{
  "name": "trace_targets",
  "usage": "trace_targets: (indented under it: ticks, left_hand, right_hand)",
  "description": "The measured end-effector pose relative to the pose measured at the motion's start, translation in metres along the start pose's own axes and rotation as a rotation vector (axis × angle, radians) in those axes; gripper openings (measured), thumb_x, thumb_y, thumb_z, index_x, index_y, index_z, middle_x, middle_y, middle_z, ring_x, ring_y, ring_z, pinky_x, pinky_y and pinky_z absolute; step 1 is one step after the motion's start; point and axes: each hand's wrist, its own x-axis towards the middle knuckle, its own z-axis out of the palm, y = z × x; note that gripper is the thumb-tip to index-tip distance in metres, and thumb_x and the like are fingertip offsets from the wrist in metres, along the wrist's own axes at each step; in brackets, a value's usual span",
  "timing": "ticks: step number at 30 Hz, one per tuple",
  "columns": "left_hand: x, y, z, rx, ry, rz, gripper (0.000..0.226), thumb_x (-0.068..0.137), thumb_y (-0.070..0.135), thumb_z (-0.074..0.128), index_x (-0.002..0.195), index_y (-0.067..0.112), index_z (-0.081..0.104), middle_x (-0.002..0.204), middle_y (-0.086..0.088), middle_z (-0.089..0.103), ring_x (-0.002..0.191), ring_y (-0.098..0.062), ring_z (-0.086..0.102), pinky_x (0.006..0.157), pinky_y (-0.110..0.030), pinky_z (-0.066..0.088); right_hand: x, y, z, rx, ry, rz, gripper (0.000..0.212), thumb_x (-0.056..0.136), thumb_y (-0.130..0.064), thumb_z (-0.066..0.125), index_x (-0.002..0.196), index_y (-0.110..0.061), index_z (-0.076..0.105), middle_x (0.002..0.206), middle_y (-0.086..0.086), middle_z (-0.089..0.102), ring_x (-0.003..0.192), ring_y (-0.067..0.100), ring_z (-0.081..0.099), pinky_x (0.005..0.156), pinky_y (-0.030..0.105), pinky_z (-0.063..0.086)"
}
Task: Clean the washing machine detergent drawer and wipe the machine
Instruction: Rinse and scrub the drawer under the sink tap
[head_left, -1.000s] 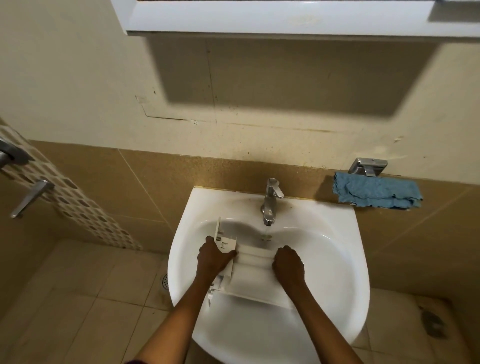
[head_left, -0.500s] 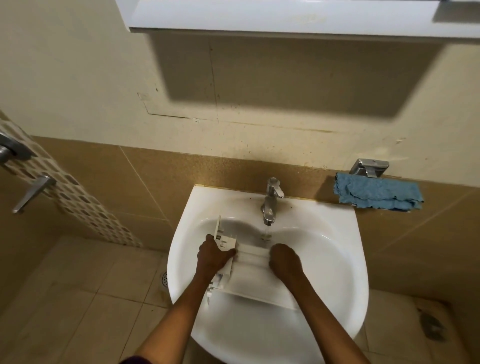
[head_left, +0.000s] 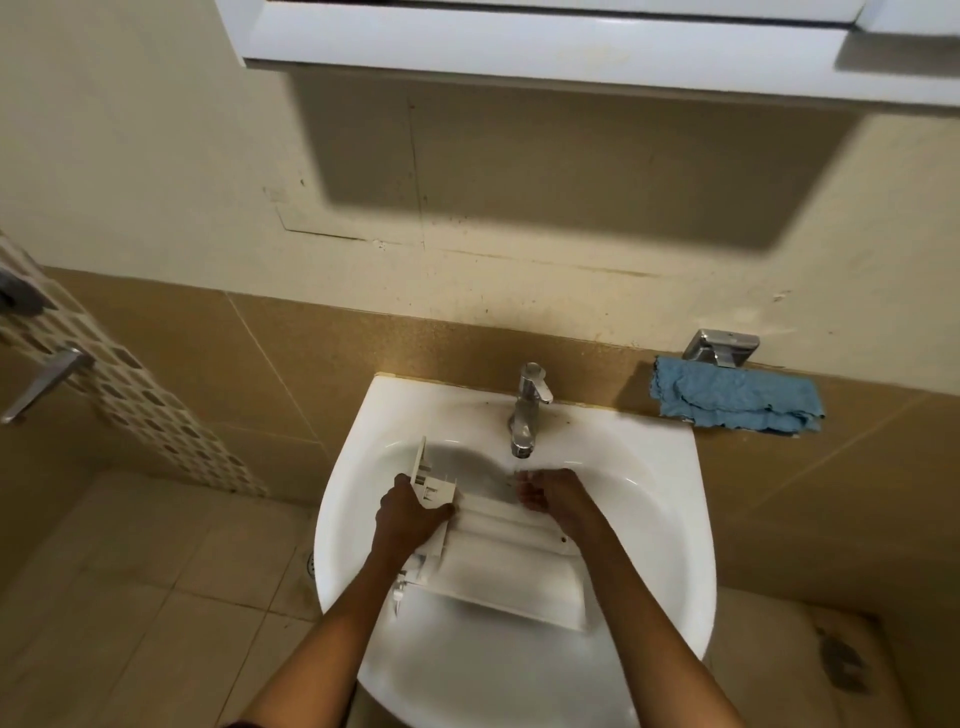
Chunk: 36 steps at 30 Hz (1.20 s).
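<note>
Detergent drawer (head_left: 511, 569), out of its machine, lies in the white sink (head_left: 670, 499) below the tap (head_left: 527, 410), where the head view shows no clear stream of water. The left hand (head_left: 410, 512) grips its left end with fingers curled around it, while the right hand (head_left: 553, 496) rests on the far edge, fingers bent; whether they clamp it I cannot tell. Judging by this, the drawer wash is underway, and wiping the machine, perhaps with the blue cloth (head_left: 735, 397) on the ledge, remains.

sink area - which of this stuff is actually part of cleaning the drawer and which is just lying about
In use:
- detergent drawer, held in the sink
- left hand, gripping the drawer's left end
- right hand, on its far edge under the tap

Lying about:
- blue cloth, on the ledge, untouched, maybe for wiping
- wall cabinet
- door handle
</note>
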Motion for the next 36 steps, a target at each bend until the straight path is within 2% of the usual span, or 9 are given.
trace_targets:
  ticks: [3,9,12,16,20,26,30,33,36]
  left_hand:
    - [0.001,0.0,0.0,0.014,0.004,-0.005,0.06,0.075,0.031,0.074,0.117,0.002,0.044,0.121,-0.016,0.057,0.116,-0.033,0.051,0.094,-0.039,0.044]
    - [0.002,0.0,0.001,-0.011,0.009,-0.001,0.06,0.074,0.029,0.076,0.117,0.002,0.045,0.12,-0.016,0.059,0.114,-0.033,0.054,0.094,-0.04,0.046]
    - [0.001,0.001,0.001,-0.009,0.004,0.003,0.059,0.074,0.029,0.076,0.117,0.002,0.045,0.119,-0.015,0.059,0.113,-0.033,0.054,0.094,-0.04,0.046]
    - [0.0,0.002,0.001,-0.007,-0.001,0.002,0.058,0.074,0.029,0.075,0.116,0.002,0.045,0.119,-0.016,0.059,0.112,-0.033,0.054,0.093,-0.041,0.046]
    - [-0.001,0.001,0.0,-0.005,0.0,-0.003,0.059,0.074,0.03,0.075,0.116,0.002,0.044,0.119,-0.015,0.058,0.113,-0.033,0.054,0.094,-0.041,0.046]
    - [-0.002,0.002,-0.001,-0.02,-0.003,-0.005,0.059,0.075,0.031,0.075,0.117,0.003,0.044,0.121,-0.014,0.058,0.114,-0.032,0.054,0.095,-0.04,0.046]
    - [-0.001,0.002,0.0,0.0,-0.003,0.006,0.06,0.075,0.032,0.075,0.117,0.002,0.043,0.121,-0.015,0.058,0.115,-0.033,0.053,0.095,-0.039,0.045]
    - [-0.001,0.001,0.0,0.011,-0.002,0.014,0.062,0.075,0.032,0.075,0.118,0.002,0.043,0.122,-0.015,0.057,0.116,-0.033,0.052,0.095,-0.039,0.044]
    - [-0.001,0.001,0.0,0.016,0.003,0.014,0.061,0.075,0.032,0.074,0.117,0.002,0.043,0.121,-0.015,0.057,0.115,-0.033,0.053,0.095,-0.039,0.044]
  right_hand:
    - [0.001,-0.007,0.016,0.769,-0.12,0.262,0.031,0.097,0.002,0.031,0.079,0.009,0.056,0.06,0.015,0.066,0.075,0.026,0.053,0.044,0.031,0.055]
    - [0.006,-0.007,0.019,1.04,-0.077,0.291,0.027,0.095,0.006,0.028,0.081,0.006,0.052,0.069,0.017,0.056,0.068,0.022,0.049,0.054,0.028,0.053]
    - [0.0,-0.01,0.032,0.656,-0.184,0.145,0.028,0.095,0.007,0.031,0.084,0.003,0.056,0.06,0.012,0.062,0.069,0.021,0.053,0.053,0.025,0.055]
    - [-0.006,-0.007,0.053,-0.096,-0.167,-0.125,0.033,0.096,0.002,0.032,0.107,0.011,0.062,0.089,0.017,0.067,0.073,0.015,0.058,0.07,0.018,0.048]
    - [-0.001,0.015,0.046,-0.618,-0.026,-0.308,0.033,0.095,-0.004,0.039,0.112,-0.005,0.067,0.124,0.009,0.062,0.115,0.02,0.056,0.096,0.022,0.038]
    - [-0.004,0.057,-0.001,-0.823,0.352,-0.134,0.033,0.091,-0.043,0.051,0.114,-0.023,0.065,0.125,0.0,0.061,0.121,0.024,0.05,0.098,0.032,0.041]
    - [-0.005,0.044,0.041,-1.153,0.307,-0.292,0.035,0.098,-0.027,0.033,0.124,-0.015,0.055,0.129,0.008,0.056,0.119,0.027,0.051,0.11,0.039,0.025]
    - [-0.003,0.039,0.062,-1.02,0.092,-0.473,0.036,0.099,-0.018,0.034,0.131,-0.022,0.051,0.127,0.008,0.056,0.114,0.027,0.055,0.102,0.035,0.036]
    - [0.001,0.042,0.04,-0.985,0.107,-0.441,0.034,0.1,-0.019,0.035,0.127,-0.02,0.055,0.128,0.006,0.057,0.118,0.026,0.053,0.098,0.033,0.04]
